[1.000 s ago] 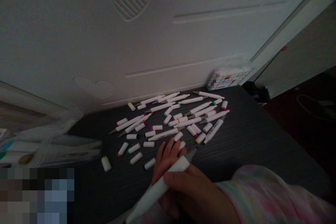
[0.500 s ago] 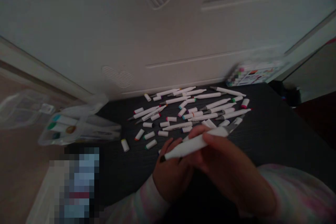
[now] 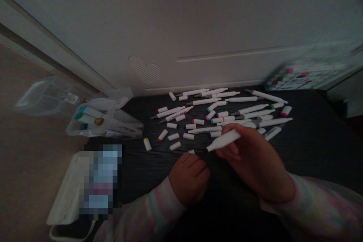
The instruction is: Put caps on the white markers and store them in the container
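My right hand (image 3: 251, 155) grips an uncapped white marker (image 3: 227, 140) between thumb and fingers. The marker is tilted, its dark tip pointing down and left, above the dark tabletop. Lower and to the left, my left hand (image 3: 189, 177) is closed with its knuckles up. A white marker cap (image 3: 192, 152) peeks out past its fingers, mostly hidden by them. Beyond both hands lie several loose caps, among them a green-ended cap (image 3: 175, 146) and an orange-ended cap (image 3: 163, 135). Several uncapped white markers (image 3: 204, 130) are scattered among them.
A clear plastic case (image 3: 133, 130) holding capped markers stands at the left, its lid (image 3: 45, 96) beside it. A pixelated screen (image 3: 103, 179) and a white object (image 3: 64, 189) lie near left. A marker package (image 3: 306, 75) leans on the white panel (image 3: 227, 26) behind.
My hands have come apart. The left hand has closed and stays low, while the right hand has shifted right with the marker. The camera view has turned left.
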